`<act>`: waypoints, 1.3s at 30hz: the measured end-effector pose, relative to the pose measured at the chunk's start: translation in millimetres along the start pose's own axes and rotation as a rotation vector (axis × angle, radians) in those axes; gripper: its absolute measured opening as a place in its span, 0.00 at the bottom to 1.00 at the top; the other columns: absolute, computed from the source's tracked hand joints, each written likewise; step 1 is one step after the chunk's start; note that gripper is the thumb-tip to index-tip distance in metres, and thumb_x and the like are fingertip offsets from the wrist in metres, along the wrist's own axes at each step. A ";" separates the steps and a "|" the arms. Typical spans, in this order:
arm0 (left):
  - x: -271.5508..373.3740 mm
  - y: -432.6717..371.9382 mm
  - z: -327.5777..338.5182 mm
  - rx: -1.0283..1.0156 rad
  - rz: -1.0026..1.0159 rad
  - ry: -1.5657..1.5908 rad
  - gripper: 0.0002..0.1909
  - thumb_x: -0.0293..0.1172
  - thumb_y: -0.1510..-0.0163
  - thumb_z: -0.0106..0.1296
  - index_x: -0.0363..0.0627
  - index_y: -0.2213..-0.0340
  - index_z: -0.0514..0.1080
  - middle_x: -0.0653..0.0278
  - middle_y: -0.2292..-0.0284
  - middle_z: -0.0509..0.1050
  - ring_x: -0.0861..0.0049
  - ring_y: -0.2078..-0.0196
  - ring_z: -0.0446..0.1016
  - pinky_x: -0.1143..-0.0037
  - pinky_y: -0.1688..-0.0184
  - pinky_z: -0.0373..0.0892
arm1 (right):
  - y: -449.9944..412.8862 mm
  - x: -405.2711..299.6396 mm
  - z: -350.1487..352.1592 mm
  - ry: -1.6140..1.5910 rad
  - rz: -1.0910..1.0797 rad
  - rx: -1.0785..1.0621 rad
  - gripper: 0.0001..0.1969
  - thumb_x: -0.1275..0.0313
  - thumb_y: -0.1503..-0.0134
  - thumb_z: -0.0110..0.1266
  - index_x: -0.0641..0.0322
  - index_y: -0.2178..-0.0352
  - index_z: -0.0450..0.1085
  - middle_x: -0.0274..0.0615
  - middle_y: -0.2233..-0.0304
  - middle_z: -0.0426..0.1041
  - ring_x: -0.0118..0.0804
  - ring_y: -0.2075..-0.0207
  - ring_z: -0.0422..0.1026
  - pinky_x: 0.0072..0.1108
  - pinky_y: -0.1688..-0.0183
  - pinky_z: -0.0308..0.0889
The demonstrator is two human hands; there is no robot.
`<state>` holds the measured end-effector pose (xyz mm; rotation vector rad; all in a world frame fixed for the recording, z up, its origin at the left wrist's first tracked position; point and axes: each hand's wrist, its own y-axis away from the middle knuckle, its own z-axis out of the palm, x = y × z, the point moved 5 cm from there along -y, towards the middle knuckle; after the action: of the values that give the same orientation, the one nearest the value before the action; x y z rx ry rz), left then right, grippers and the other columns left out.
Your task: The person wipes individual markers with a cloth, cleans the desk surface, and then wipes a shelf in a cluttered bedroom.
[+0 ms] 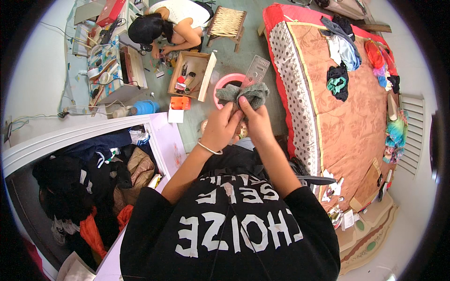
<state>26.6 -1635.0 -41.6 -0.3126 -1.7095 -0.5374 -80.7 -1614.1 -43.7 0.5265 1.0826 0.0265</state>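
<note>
Both my left hand (pixel 220 127) and my right hand (pixel 257 121) grip a bunched grey-green plush cloth (pixel 254 94) in front of me. My thumbs press on its near side. A clear plastic stencil plate (pixel 259 67) with cut-out slots rises from behind the cloth at an upward slant to the right. Its lower end is hidden, so I cannot tell how firmly the cloth wraps it. Below the cloth, a pink plastic basin (pixel 218 83) stands on the floor, its inside mostly covered from sight.
A wooden drawer (pixel 207 79) with small items lies beyond the basin. A person (pixel 179 21) crouches over scattered objects near a woven-seat stool (pixel 227 21). The bed (pixel 351 130) borders my right. At left, an open wardrobe (pixel 156 147) holds piled clothes. A blue bucket (pixel 145 107) stands nearby.
</note>
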 end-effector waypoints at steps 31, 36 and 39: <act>13.9 16.4 -45.3 -0.125 -0.068 -0.494 0.11 0.35 0.46 0.46 0.37 0.69 0.65 0.58 0.79 0.73 0.71 0.80 0.72 0.72 0.76 0.66 | -9.5 -5.6 -29.9 0.069 -0.019 -0.025 0.12 0.72 0.44 0.46 0.69 0.60 0.67 0.36 0.65 0.71 0.26 0.66 0.70 0.20 0.61 0.65; 9.2 0.2 -44.0 -0.016 0.101 0.228 0.19 0.39 0.42 0.40 0.34 0.59 0.67 0.61 0.65 0.73 0.78 0.63 0.72 0.78 0.59 0.66 | 4.5 3.8 6.8 0.500 -0.025 -0.442 0.10 0.75 0.46 0.48 0.70 0.63 0.67 0.36 0.69 0.72 0.25 0.67 0.69 0.19 0.62 0.64; 1.1 -9.7 -25.1 -0.056 0.037 0.516 0.23 0.43 0.40 0.34 0.33 0.59 0.67 0.60 0.63 0.73 0.76 0.61 0.72 0.77 0.55 0.66 | 7.6 -3.4 27.3 0.622 -0.125 -0.488 0.13 0.75 0.46 0.48 0.70 0.59 0.64 0.37 0.66 0.70 0.25 0.65 0.68 0.20 0.61 0.64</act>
<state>43.0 -1656.3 -38.8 -0.2202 -1.1900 -0.5813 -57.5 -1619.1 -27.9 -0.0056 1.6505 0.3556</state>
